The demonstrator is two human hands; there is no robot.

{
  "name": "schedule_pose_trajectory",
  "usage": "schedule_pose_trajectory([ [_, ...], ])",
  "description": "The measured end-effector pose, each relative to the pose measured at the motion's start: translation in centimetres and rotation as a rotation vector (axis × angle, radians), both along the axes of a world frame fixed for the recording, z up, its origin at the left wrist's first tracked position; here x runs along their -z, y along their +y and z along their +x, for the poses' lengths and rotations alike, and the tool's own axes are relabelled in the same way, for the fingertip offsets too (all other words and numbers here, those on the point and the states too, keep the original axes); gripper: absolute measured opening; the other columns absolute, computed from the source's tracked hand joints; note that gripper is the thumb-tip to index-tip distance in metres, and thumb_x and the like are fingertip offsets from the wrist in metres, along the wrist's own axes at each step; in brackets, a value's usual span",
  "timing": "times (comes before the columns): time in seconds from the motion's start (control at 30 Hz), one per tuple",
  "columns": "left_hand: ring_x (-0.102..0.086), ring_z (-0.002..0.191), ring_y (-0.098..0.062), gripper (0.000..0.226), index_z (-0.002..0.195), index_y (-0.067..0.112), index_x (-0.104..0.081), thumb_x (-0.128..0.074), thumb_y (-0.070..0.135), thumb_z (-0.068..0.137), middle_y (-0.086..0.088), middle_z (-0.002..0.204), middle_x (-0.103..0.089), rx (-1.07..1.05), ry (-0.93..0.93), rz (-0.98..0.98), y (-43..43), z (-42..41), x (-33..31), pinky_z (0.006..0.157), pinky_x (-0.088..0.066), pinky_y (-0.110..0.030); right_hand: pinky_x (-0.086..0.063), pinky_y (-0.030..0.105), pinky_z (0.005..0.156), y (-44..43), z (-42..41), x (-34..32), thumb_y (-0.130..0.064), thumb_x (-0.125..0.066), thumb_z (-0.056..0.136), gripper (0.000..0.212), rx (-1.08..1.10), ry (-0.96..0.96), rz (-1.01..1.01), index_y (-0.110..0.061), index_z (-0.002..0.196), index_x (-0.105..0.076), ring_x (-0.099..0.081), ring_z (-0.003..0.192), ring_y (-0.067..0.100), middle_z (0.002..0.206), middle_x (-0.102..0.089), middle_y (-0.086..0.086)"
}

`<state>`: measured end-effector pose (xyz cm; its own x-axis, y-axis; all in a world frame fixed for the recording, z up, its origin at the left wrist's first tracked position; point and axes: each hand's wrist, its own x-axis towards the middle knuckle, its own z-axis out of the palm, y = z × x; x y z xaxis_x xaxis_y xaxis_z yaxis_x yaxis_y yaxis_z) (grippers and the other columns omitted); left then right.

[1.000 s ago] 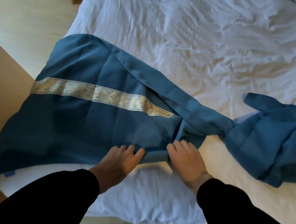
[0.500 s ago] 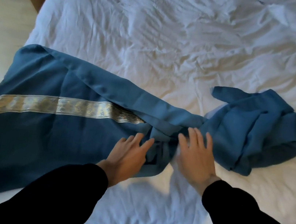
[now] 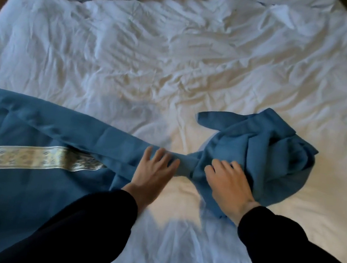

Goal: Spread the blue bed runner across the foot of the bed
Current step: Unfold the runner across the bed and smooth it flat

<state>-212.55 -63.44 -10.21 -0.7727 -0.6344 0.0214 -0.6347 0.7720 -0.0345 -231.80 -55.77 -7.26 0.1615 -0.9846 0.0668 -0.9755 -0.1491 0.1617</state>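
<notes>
Gripping runner (image 3: pixel 23 199), right hand (image 3: pixel 229 183), left hand (image 3: pixel 153 171) flat

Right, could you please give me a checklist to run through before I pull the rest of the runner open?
1. Left part of runner flat, band showing: ok.
2. Right part spread: not ok, bunched in a heap.
3. Middle untwisted: not ok, twisted beneath left hand.
4. Grip of right hand on heap: ok, fingers curled into cloth.
5. Corners of heap found: cannot tell, hidden in folds.
</notes>
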Motion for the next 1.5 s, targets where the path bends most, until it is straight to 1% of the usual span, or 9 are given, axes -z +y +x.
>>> schedule_pose_trajectory([
  [0.13, -0.061, 0.066, -0.031, 0.024, 0.076, 0.011, -0.061, -0.039, 0.020, 0.071, -0.008, 0.066, -0.063, -0.128, 0.056, 0.006, -3.1, -2.1, -1.3, 0.076, -0.047, -0.048, -0.035, 0.038, 0.058, -0.3, -8.1, -1.1, 0.007, -0.061, 0.052, 0.029, 0.100, -0.033, -0.060, -0.012, 0.072, -0.049, -0.053, 0.058, 0.030, 0.066, -0.051, 0.008],
  [0.33, -0.056, 0.096, -0.033, 0.032, 0.103, 0.012, -0.058, -0.062, 0.013, 0.072, -0.008, 0.098, -0.062, -0.357, -0.104, 0.049, -5.8, -5.8, -2.5, 0.086, -0.037, -0.045, -0.041, 0.040, 0.059, -0.7, -16.2, -2.7, 0.012, -0.072, 0.049, 0.040, 0.328, 0.008, 0.060, -0.009, 0.076, -0.052, -0.057, 0.062, 0.033, 0.070, -0.056, 0.012],
  [0.47, -0.059, 0.080, -0.035, 0.063, 0.113, 0.005, -0.057, -0.076, 0.011, 0.053, -0.014, 0.093, -0.062, -0.070, 0.035, 0.037, -3.6, -9.7, -0.6, 0.071, -0.048, -0.045, -0.041, 0.045, 0.072, -1.3, -15.4, -2.1, 0.005, -0.066, 0.062, 0.043, 0.382, -0.048, -0.005, -0.009, 0.101, -0.056, -0.055, 0.082, 0.036, 0.092, -0.057, 0.016],
  [0.6, -0.056, 0.095, -0.029, 0.059, 0.127, 0.011, -0.049, -0.065, 0.017, 0.070, -0.010, 0.112, -0.059, 0.118, 0.165, -0.034, -0.4, -13.4, 0.8, 0.083, -0.044, -0.043, -0.036, 0.052, 0.085, -0.7, -12.8, -1.2, -0.005, -0.039, 0.078, 0.059, 0.172, -0.016, -0.155, -0.015, 0.136, -0.043, -0.050, 0.106, 0.043, 0.123, -0.049, 0.027],
  [0.73, -0.056, 0.075, -0.026, 0.036, 0.109, 0.013, -0.056, -0.055, 0.006, 0.074, -0.004, 0.088, -0.059, 0.161, 0.211, -0.054, -0.5, -14.5, 1.5, 0.069, -0.042, -0.038, -0.023, 0.055, 0.100, 0.8, -11.1, 0.1, -0.020, -0.056, 0.080, 0.038, -0.057, 0.041, -0.043, -0.009, 0.116, -0.061, -0.039, 0.130, 0.037, 0.136, -0.049, 0.018],
  [0.9, -0.058, 0.063, -0.026, 0.027, 0.083, 0.017, -0.061, -0.076, 0.012, 0.061, 0.000, 0.069, -0.059, 0.039, 0.169, 0.027, -3.6, -15.9, 0.3, 0.064, -0.038, -0.035, -0.022, 0.055, 0.103, 0.8, -12.8, -0.2, -0.025, -0.061, 0.078, 0.016, 0.050, 0.070, 0.111, -0.010, 0.084, -0.060, -0.046, 0.115, 0.036, 0.111, -0.057, 0.015],
  [1.3, -0.053, 0.091, -0.034, 0.025, 0.094, 0.013, -0.050, -0.045, 0.000, 0.074, -0.014, 0.092, -0.062, -0.555, 0.159, 0.064, -14.4, -17.6, -4.2, 0.085, -0.031, -0.045, -0.028, 0.052, 0.089, -2.7, -24.2, -3.8, -0.006, -0.073, 0.054, 0.032, 0.522, 0.221, 0.087, -0.010, 0.082, -0.057, -0.044, 0.096, 0.034, 0.095, -0.048, 0.014],
  [1.4, -0.047, 0.106, -0.036, 0.034, 0.114, 0.010, -0.046, -0.047, 0.004, 0.080, -0.017, 0.113, -0.055, -0.564, 0.026, 0.056, -14.4, -18.2, -2.8, 0.091, -0.032, -0.051, -0.025, 0.051, 0.097, -3.1, -25.2, -3.0, -0.017, -0.068, 0.063, 0.026, 0.659, 0.124, 0.196, -0.016, 0.087, -0.058, -0.036, 0.114, 0.034, 0.113, -0.047, 0.011],
  [1.5, -0.049, 0.100, -0.038, 0.043, 0.117, 0.006, -0.048, -0.051, 0.004, 0.074, -0.023, 0.113, -0.052, -0.287, 0.187, -0.101, -12.1, -19.7, -1.6, 0.088, -0.037, -0.051, -0.025, 0.053, 0.103, -3.7, -23.1, -1.7, -0.025, -0.056, 0.080, 0.020, 0.705, -0.049, 0.115, -0.012, 0.094, -0.062, -0.031, 0.125, 0.038, 0.132, -0.042, 0.018],
])
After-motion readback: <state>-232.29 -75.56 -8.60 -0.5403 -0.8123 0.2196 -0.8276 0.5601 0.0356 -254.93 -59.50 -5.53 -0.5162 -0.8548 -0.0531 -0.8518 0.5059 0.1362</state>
